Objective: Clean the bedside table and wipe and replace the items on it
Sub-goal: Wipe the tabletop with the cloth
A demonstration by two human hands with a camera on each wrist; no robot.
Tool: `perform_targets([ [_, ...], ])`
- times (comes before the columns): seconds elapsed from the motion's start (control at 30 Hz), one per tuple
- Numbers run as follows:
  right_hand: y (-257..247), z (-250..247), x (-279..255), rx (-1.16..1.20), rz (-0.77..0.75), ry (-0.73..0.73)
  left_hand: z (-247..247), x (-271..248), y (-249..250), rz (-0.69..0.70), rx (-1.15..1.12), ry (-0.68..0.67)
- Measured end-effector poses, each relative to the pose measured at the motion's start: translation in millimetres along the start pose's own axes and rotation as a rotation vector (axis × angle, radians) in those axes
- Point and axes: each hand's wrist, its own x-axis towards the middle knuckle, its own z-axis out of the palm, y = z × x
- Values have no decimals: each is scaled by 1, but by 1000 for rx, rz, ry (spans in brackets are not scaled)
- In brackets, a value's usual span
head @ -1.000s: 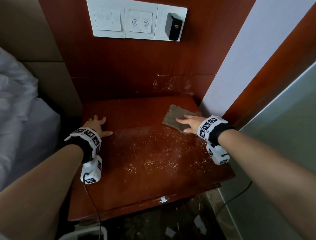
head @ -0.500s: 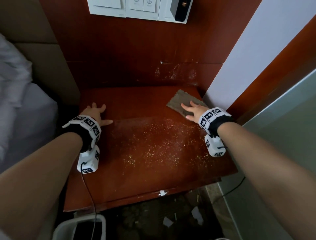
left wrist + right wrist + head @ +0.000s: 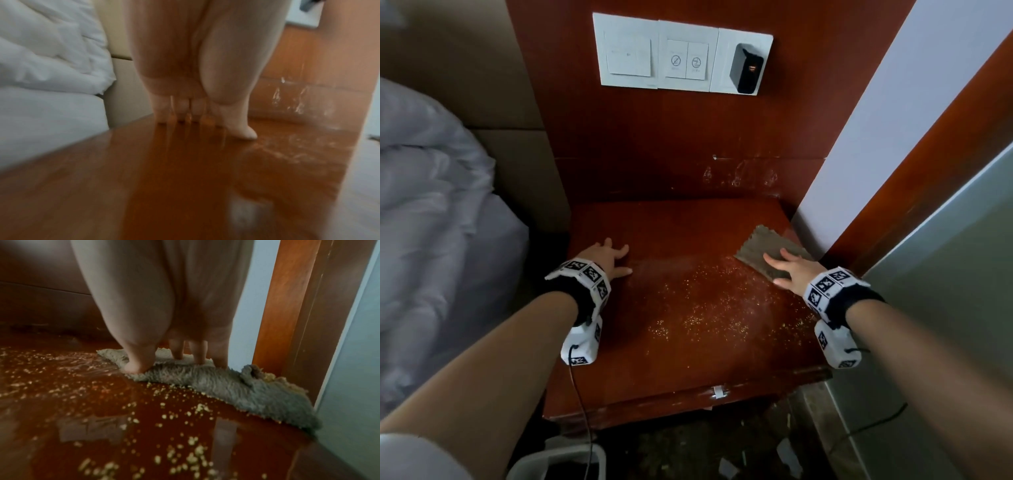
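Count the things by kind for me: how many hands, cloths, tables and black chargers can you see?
Hands: 2, the left hand and the right hand
Cloths: 1, the cloth
Tables: 1, the table
Chargers: 1, the charger
Total: 5

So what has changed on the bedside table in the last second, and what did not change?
The right hand pushed the grey cloth along the back right part of the bedside table, toward the white wall, pressing with flat fingers. Nothing was picked up or let go. The left hand remains flat on the back left of the tabletop, and the yellow crumbs are still scattered in the middle, not yet wiped.
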Motion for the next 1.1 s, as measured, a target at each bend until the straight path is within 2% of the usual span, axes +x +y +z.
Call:
perform_targets([
  [0.13,1,0,1,8,-5,-12,5,-10,8,50,4,-14],
  [0.53,4,-7,18,-3,44,-28,0,0,43,54,81,42],
  [1.1,2,12,-25,-23,22,-55,-4,0,40,45,21,-57],
])
